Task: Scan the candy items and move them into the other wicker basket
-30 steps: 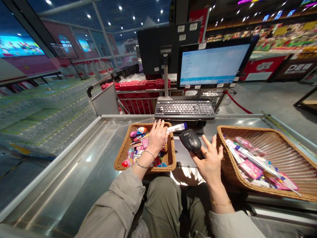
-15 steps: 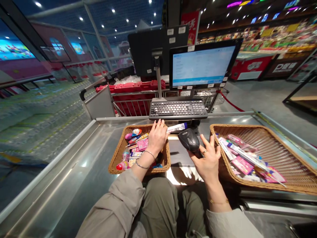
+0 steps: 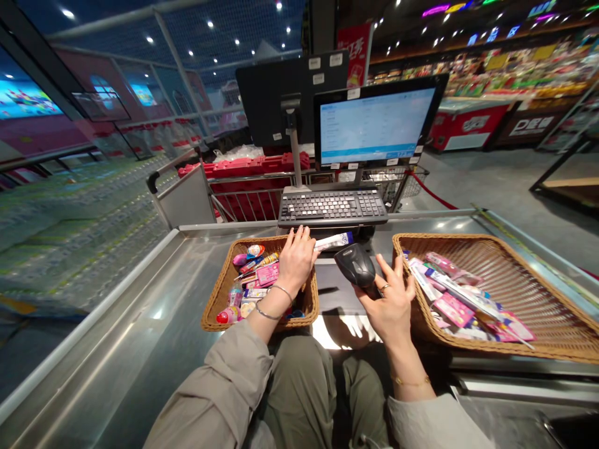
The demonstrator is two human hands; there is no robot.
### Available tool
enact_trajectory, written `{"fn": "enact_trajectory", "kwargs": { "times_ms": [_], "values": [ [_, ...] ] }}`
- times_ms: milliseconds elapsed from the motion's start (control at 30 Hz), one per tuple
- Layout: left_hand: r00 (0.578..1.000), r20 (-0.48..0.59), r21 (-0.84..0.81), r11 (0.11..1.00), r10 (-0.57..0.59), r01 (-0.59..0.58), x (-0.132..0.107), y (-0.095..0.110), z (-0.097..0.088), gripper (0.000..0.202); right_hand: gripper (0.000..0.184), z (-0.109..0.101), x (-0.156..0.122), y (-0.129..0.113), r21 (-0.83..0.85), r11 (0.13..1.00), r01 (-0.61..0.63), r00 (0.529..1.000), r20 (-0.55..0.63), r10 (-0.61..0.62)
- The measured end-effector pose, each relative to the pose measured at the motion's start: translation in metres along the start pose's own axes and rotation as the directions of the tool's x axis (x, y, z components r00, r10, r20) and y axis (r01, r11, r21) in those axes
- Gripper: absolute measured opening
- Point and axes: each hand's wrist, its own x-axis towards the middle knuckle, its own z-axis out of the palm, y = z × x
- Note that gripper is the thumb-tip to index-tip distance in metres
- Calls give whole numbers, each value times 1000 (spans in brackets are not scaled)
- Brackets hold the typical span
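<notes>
My left hand (image 3: pixel 296 262) is closed round a long white packet (image 3: pixel 334 241) that sticks out to the right, above the small wicker basket (image 3: pixel 216 307) full of sweets and small toys. My right hand (image 3: pixel 390 299) grips the handle of a black barcode scanner (image 3: pixel 357 265), with several fingers lifted off it; the scanner head points toward the packet. Both hands hover over the steel checkout counter (image 3: pixel 154 299), just in front of the keyboard (image 3: pixel 332 207).
A larger wicker basket (image 3: pixel 515 268) at right holds pink and white packets. Behind the keyboard stand a lit till screen (image 3: pixel 372 126) and a dark customer display (image 3: pixel 276 103). A red shopping trolley (image 3: pixel 253 181) sits beyond the counter. My knees are below the counter gap.
The hands hold their pose, packet and scanner staying close together. The view has drifted slightly, so everything sits a little further left and lower in the picture.
</notes>
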Motion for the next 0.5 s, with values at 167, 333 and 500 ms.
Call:
{"fn": "enact_trajectory", "kwargs": {
  "times_ms": [167, 333, 500],
  "values": [
    [1000, 5, 17, 1000, 3, -3, 0, 0, 0, 25, 23, -1, 1, 0, -1, 1000, 3, 1000, 8, -3],
    [1000, -11, 11, 1000, 2, -2, 1, 0, 2, 24, 24, 0, 0, 1, 1, 1000, 12, 1000, 9, -12],
    [1000, -9, 14, 1000, -1, 2, 1, 0, 1, 24, 24, 0, 0, 1, 1, 1000, 5, 1000, 10, -5]
  ]
}}
